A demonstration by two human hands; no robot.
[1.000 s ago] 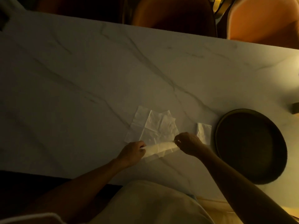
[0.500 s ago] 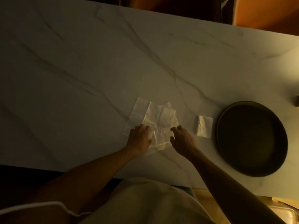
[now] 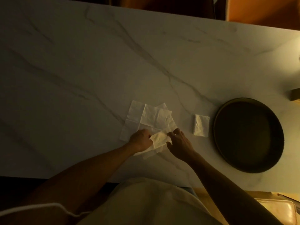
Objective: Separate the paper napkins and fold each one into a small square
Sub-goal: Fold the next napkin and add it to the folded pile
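Note:
A loose pile of unfolded white paper napkins (image 3: 151,117) lies on the marble table near the front edge. On its near side a partly folded napkin (image 3: 159,140) sits between my hands. My left hand (image 3: 140,140) grips its left end with curled fingers. My right hand (image 3: 179,143) pinches its right end with thumb and fingertips. A small folded napkin square (image 3: 201,125) rests alone to the right of the pile.
A round dark tray (image 3: 227,111) stands at the right, just beyond the folded square. The marble table (image 3: 81,62) stretches far to the left and back. Orange chairs (image 3: 259,12) line the far edge. A small dark block (image 3: 294,94) sits at the right border.
My hands held a napkin strip stretched between them, then pressed it flat on the pile. They now hold a shorter, folded piece between them, closer together.

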